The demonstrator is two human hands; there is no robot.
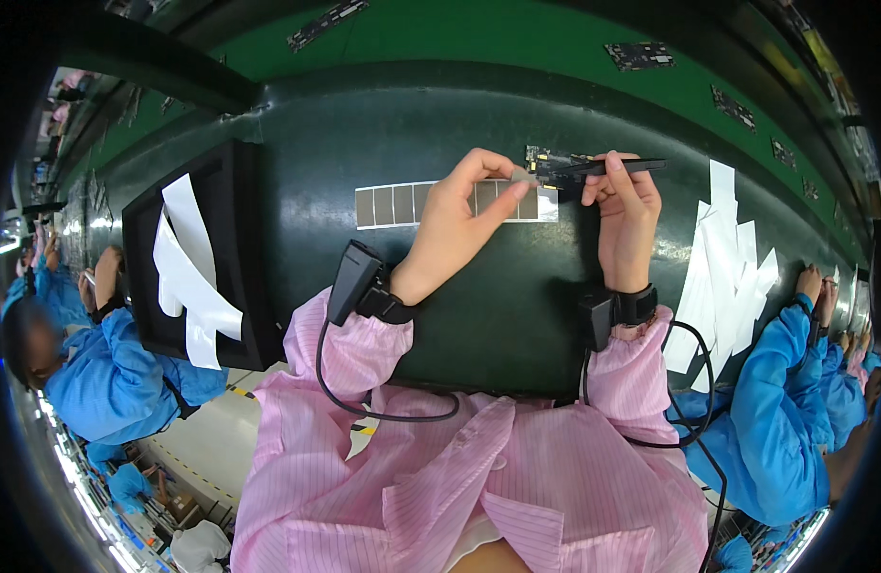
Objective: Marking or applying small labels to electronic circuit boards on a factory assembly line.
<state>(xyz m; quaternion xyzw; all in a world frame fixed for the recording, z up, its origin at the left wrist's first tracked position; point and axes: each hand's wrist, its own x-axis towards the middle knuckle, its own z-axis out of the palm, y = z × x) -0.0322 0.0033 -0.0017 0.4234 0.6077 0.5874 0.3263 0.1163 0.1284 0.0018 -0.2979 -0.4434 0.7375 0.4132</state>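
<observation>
On the counter (402, 115), the left hand (459, 210) is above a label strip (390, 205); just behind the strip's right end is a board (545, 164), with tweezers (650, 165) in the right hand (628, 201) beside it. Loose strips (184, 250) lie in a tray (251, 210) at left, a paper pile (722, 272) at right, more boards (641, 55) beyond.

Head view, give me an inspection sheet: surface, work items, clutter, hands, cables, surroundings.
Surface: dark green worktop.
Job's things: circuit board; strip of grey rectangles, partly hidden by the left hand.
Clutter: loose white strips heaped at right; curled white strips across a black tray at left.
Hands: left pinches a small grey piece; right hand holds a black tweezers-like tool.
Cables: left-wrist cable and right-wrist cable, both black, looping near the sleeves.
Surroundings: people in blue on both sides; boards on the green strip beyond.
</observation>
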